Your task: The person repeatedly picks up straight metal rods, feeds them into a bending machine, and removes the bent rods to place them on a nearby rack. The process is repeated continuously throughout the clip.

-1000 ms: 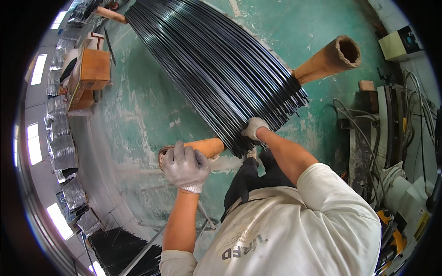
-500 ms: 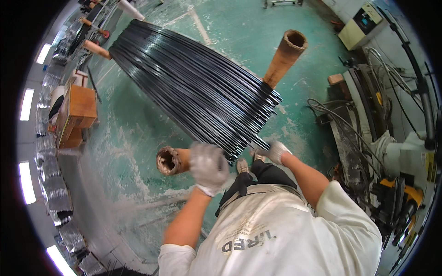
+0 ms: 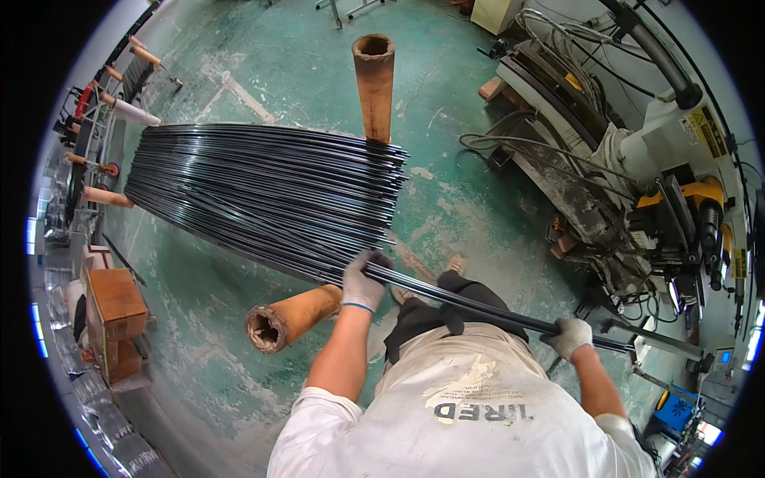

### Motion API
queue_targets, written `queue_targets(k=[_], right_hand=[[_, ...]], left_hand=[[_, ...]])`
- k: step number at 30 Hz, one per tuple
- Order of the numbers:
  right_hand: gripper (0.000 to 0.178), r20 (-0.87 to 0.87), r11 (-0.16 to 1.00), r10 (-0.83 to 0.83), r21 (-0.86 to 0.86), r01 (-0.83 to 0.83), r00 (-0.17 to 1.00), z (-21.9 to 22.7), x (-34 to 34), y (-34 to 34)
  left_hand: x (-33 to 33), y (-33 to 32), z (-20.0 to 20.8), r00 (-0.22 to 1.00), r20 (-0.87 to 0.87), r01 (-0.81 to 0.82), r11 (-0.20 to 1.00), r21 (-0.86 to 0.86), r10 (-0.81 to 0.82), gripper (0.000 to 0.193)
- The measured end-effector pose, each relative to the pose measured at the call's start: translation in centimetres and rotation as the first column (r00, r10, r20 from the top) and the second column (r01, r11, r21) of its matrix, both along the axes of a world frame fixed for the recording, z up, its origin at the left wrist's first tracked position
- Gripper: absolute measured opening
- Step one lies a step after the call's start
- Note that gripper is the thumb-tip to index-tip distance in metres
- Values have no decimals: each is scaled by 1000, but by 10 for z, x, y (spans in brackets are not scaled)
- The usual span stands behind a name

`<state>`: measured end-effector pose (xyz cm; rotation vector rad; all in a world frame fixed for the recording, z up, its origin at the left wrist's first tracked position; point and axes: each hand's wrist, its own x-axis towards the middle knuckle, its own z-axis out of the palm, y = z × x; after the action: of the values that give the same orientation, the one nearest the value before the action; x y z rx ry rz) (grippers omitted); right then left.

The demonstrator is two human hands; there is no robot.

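A wide layer of long, thin, shiny black rods (image 3: 263, 191) lies across a rack with cardboard-tube posts. My left hand (image 3: 365, 280), in a grey-white work glove, is wrapped round a few of the rods at the near corner of the layer. Those held rods (image 3: 470, 301) run out to the right across the front of my body. Farther along them, my gloved right hand (image 3: 570, 338) grips the same few rods near their right ends. How many rods are in my hands I cannot tell.
A brown cardboard tube (image 3: 299, 315) juts out beside my left hand, and another tube (image 3: 374, 84) stands at the layer's far right corner. Machinery with cables (image 3: 558, 167) lines the right side. A wooden box (image 3: 117, 303) sits at left. Green floor lies between.
My right hand has moved right, and a few rods now stretch out of the layer between both hands. My left hand has closed round them. The view has turned toward the right.
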<state>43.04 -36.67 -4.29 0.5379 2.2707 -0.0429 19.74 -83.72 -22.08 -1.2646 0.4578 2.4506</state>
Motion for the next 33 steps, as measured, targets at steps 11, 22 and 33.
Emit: queue_targets(k=[11, 22, 33], right_hand=[[15, -447, 995, -80, 15, 96, 891, -91, 121, 146], [55, -786, 60, -484, -468, 882, -384, -205, 258, 358], [21, 729, -216, -417, -660, -720, -543, -74, 92, 369]], left_hand=[[52, 136, 88, 975, -180, 125, 991, -53, -133, 14], [10, 349, 255, 714, -624, 315, 942, -115, -315, 18], [-62, 514, 332, 320, -846, 500, 835, -231, -426, 21]])
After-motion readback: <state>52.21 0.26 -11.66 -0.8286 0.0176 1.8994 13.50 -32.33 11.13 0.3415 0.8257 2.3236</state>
